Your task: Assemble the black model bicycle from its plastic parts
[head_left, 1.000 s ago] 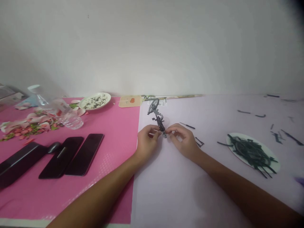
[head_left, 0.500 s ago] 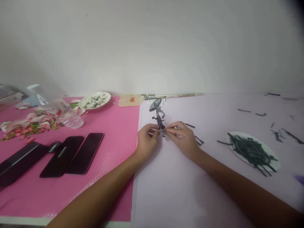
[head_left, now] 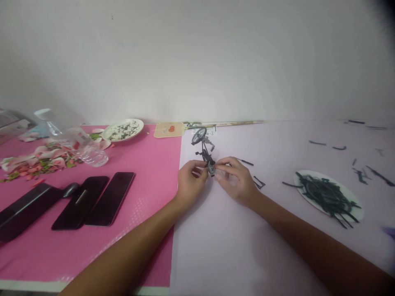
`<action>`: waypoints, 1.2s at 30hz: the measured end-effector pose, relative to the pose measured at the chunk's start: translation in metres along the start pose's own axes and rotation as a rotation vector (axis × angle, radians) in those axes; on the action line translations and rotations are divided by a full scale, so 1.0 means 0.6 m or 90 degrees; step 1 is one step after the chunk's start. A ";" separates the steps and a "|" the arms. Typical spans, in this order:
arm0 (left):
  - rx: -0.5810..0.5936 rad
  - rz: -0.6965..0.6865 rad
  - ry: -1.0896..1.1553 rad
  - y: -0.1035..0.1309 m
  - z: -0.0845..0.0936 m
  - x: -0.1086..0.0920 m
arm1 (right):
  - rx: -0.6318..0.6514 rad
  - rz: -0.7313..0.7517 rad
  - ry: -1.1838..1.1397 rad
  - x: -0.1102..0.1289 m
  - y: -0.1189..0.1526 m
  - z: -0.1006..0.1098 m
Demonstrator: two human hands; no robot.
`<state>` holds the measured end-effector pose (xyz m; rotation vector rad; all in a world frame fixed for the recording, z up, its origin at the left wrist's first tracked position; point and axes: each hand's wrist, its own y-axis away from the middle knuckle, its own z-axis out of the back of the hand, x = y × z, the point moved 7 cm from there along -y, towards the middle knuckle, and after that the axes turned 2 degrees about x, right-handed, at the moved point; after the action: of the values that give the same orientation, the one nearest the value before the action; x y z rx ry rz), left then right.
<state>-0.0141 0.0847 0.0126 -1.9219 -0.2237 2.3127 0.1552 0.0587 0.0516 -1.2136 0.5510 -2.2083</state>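
A small black and grey model bicycle (head_left: pixel 206 154) is held up over the pale sheet, its spoked wheel (head_left: pixel 199 136) pointing away from me. My left hand (head_left: pixel 191 179) pinches the near end of the model from the left, thumb and fingers closed. From the right, the fingertips of my right hand (head_left: pixel 236 179) are closed on the same near end, at the other wheel (head_left: pixel 211 167). Fingers hide part of this wheel. Close behind my right hand lie a thin black rod (head_left: pixel 247 163) and a small black forked part (head_left: pixel 259 183).
On the right, a white plate (head_left: pixel 361 213) holds a heap of black parts, with several loose pieces around it. At left, on a pink cover, are two phones (head_left: pixel 110 199), a clear bottle (head_left: pixel 83 144), artificial petals (head_left: pixel 40 160) and a plate (head_left: pixel 140 128) of white bits.
The model has turned slightly in my fingers, its near wheel showing more of its round face and the far wheel tipping left. Both hands keep their grip with small finger shifts.
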 end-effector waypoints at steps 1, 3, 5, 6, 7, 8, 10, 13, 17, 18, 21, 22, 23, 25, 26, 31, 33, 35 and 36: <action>-0.003 -0.003 -0.003 0.000 0.001 -0.001 | -0.003 0.000 0.011 0.000 0.001 0.000; -0.009 -0.013 -0.009 0.001 0.002 -0.004 | -0.020 0.001 0.037 -0.001 0.002 0.001; -0.011 -0.026 -0.011 0.002 0.003 -0.009 | -0.045 -0.005 0.058 -0.004 0.002 0.003; -0.011 -0.031 -0.011 0.003 0.003 -0.011 | -0.058 -0.008 0.067 -0.005 0.002 0.005; -0.011 -0.036 -0.010 0.003 0.003 -0.012 | -0.073 -0.009 0.076 -0.005 0.001 0.007; -0.011 -0.040 -0.010 0.004 0.003 -0.013 | -0.086 -0.008 0.084 -0.004 0.002 0.009; -0.013 -0.045 -0.013 0.004 0.003 -0.015 | -0.108 -0.002 0.101 -0.002 0.002 0.012; -0.014 -0.055 -0.013 0.004 0.003 -0.015 | -0.132 -0.011 0.114 0.002 0.004 0.015; -0.022 -0.084 -0.021 0.005 0.003 -0.022 | -0.182 -0.073 0.082 -0.005 0.008 0.020; -0.027 -0.098 -0.036 0.006 0.005 -0.027 | -0.190 -0.103 0.066 -0.011 0.009 0.021; -0.034 -0.142 -0.086 0.011 0.008 -0.042 | -0.200 -0.213 -0.005 -0.037 0.012 0.022; -0.033 -0.152 -0.093 0.012 0.009 -0.046 | -0.203 -0.249 -0.039 -0.046 0.013 0.021; -0.031 -0.156 -0.093 0.012 0.010 -0.048 | -0.208 -0.282 -0.076 -0.055 0.014 0.021; -0.033 -0.148 -0.084 0.011 0.012 -0.048 | -0.223 -0.339 -0.143 -0.072 0.016 0.021; -0.040 -0.135 -0.076 0.009 0.014 -0.045 | -0.231 -0.362 -0.169 -0.079 0.016 0.022; -0.061 -0.025 0.030 -0.008 0.018 -0.009 | -0.249 -0.422 -0.232 -0.102 0.015 0.025; -0.054 0.019 0.091 -0.015 0.014 0.005 | -0.254 -0.435 -0.254 -0.108 0.015 0.024; -0.032 0.061 0.151 -0.020 0.007 0.016 | -0.252 -0.442 -0.274 -0.111 0.016 0.021; -0.016 0.079 0.176 -0.022 0.003 0.019 | -0.245 -0.443 -0.281 -0.112 0.016 0.019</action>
<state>-0.0177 0.0996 0.0043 -2.2978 -0.1090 2.0891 0.1967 0.0935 0.0096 -2.3062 0.4149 -2.2904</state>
